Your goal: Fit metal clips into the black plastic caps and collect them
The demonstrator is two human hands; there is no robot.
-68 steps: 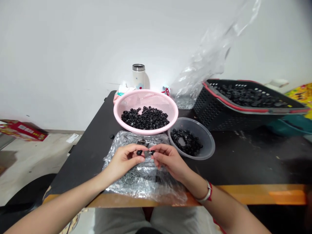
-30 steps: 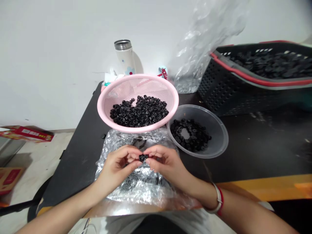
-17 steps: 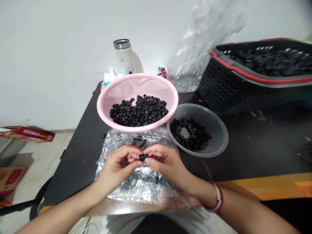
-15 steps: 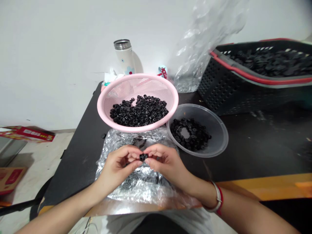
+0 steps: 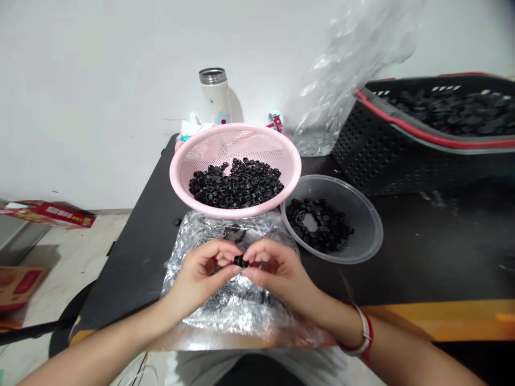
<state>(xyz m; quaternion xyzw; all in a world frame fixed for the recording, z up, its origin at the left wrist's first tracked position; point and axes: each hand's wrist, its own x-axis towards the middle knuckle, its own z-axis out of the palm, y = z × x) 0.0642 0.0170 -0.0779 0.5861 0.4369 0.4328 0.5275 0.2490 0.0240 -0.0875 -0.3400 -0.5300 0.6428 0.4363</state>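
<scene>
My left hand (image 5: 199, 272) and my right hand (image 5: 278, 269) are close together, low in the middle of the frame, above the desk (image 5: 132, 284). Both hands are shut in a soft pinch. My fingertips (image 5: 230, 264) come in from both sides and grip a small black piece (image 5: 241, 261), so it sits right between my two hands, up off the desk. It is too small for me to tell if it is one piece or two.

Under my hands lies a shiny plastic bag (image 5: 237, 313), with dark bits inside that are hard to make out. Just past it, at the top middle, is a pink basket with holes (image 5: 235, 212), and it has a pile of black pieces (image 5: 236, 183) in it. To the right of that, a see-through bowl (image 5: 372, 230) holds more black pieces (image 5: 317, 225) in a ring shape. At the upper right, a big dark basket with a red edge (image 5: 370, 155) is full of black pieces (image 5: 454, 113). A white bottle (image 5: 213, 94) stands behind the pink basket. I have a bracelet (image 5: 365, 339) on my right wrist
</scene>
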